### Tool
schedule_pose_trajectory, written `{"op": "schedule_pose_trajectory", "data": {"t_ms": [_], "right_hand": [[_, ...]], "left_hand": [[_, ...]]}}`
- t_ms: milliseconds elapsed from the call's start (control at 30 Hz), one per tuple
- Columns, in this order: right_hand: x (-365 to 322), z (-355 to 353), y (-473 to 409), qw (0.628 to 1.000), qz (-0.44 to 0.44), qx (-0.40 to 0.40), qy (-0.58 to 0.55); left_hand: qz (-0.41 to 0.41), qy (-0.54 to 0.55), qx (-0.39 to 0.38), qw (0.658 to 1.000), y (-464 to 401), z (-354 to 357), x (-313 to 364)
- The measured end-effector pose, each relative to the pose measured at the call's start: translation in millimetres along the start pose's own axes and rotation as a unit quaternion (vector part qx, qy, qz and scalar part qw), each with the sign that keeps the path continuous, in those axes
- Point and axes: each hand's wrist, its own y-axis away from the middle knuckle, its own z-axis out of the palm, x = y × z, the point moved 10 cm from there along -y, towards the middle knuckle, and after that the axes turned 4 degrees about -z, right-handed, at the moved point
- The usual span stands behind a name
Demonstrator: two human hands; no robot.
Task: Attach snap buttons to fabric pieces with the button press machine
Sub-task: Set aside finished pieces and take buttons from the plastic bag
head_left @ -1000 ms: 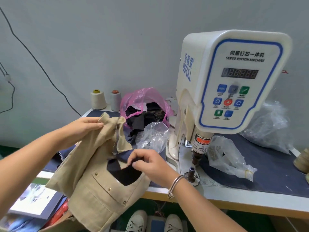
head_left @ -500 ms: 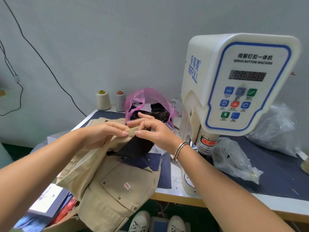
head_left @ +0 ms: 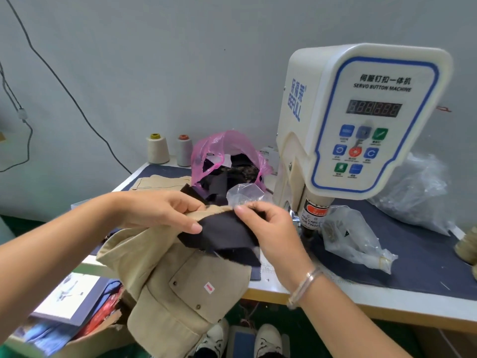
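Observation:
A beige garment point(head_left: 180, 277) with metal snaps hangs over the table's front edge, a black fabric piece point(head_left: 222, 236) lying on its upper part. My left hand point(head_left: 165, 210) pinches the beige edge where it meets the black piece. My right hand point(head_left: 268, 228) pinches the same edge from the right, thumb on top. The white servo button machine point(head_left: 361, 120) stands to the right; its press head point(head_left: 315, 210) is just right of my right hand. Its lower die is hidden behind my right hand.
A pink bag point(head_left: 227, 153) of dark fabric scraps sits behind the garment, with two thread cones point(head_left: 158, 148) at the back left. Clear plastic bags point(head_left: 353, 239) lie right of the press on the dark blue mat point(head_left: 423, 257). A cardboard box point(head_left: 85, 339) sits under the table's left end.
Both hands rose from the garment's lower part to its top edge and now meet there. The black piece shifted up with them. The garment has swung closer to the machine.

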Motion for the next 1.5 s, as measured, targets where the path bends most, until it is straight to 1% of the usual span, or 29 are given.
{"op": "schedule_pose_trajectory", "data": {"t_ms": [67,133,200,267,333,433,500,533,633,700,767,967,1100,1267,1333,1433,1500], "right_hand": [[7,-5,26,0.998,0.022,-0.034,0.043],[18,-13,47,0.99,0.066,-0.073,0.099],[24,-28,62,0.984,0.101,-0.081,0.12],[18,-48,73,0.989,0.116,-0.054,0.072],[2,-67,79,0.995,0.09,-0.028,0.012],[-25,-85,87,0.994,0.035,-0.017,-0.103],[-29,-93,88,0.992,0.027,-0.018,-0.125],[-22,-96,87,0.99,0.045,-0.012,-0.132],[21,-112,86,0.975,0.149,0.043,-0.162],[45,-118,86,0.965,0.196,0.051,-0.164],[62,-120,86,0.961,0.221,0.046,-0.161],[88,-133,77,0.96,0.24,0.063,-0.128],[95,-135,72,0.963,0.234,0.071,-0.115],[108,-141,71,0.963,0.24,0.072,-0.097],[113,-140,70,0.965,0.243,0.062,-0.073],[121,-142,68,0.967,0.243,0.078,-0.024],[124,-140,65,0.969,0.234,0.079,-0.03]], "left_hand": [[0.005,-0.006,-0.029,1.0,-3,13,7],[0.008,-0.025,-0.068,0.997,-11,31,14],[0.014,-0.04,-0.091,0.995,-23,47,18],[0.023,-0.016,-0.098,0.995,-38,59,22],[0.039,0.021,-0.12,0.992,-48,71,31],[0.087,0.083,-0.17,0.978,-55,89,57],[0.118,0.114,-0.175,0.971,-60,91,71],[0.126,0.124,-0.171,0.969,-64,90,72],[0.117,0.151,-0.136,0.972,-79,90,56],[0.112,0.136,-0.1,0.979,-89,92,38],[0.103,0.106,-0.065,0.987,-99,94,22],[0.066,0.025,0.014,0.997,-115,91,11],[0.067,-0.009,0.016,0.998,-125,96,12],[0.06,0.058,0.013,0.996,-123,90,-3],[0.046,0.078,0.015,0.996,-125,89,-14],[0.039,0.103,0.026,0.994,-128,85,-26],[0.034,0.123,0.036,0.991,-128,82,-32]]}}
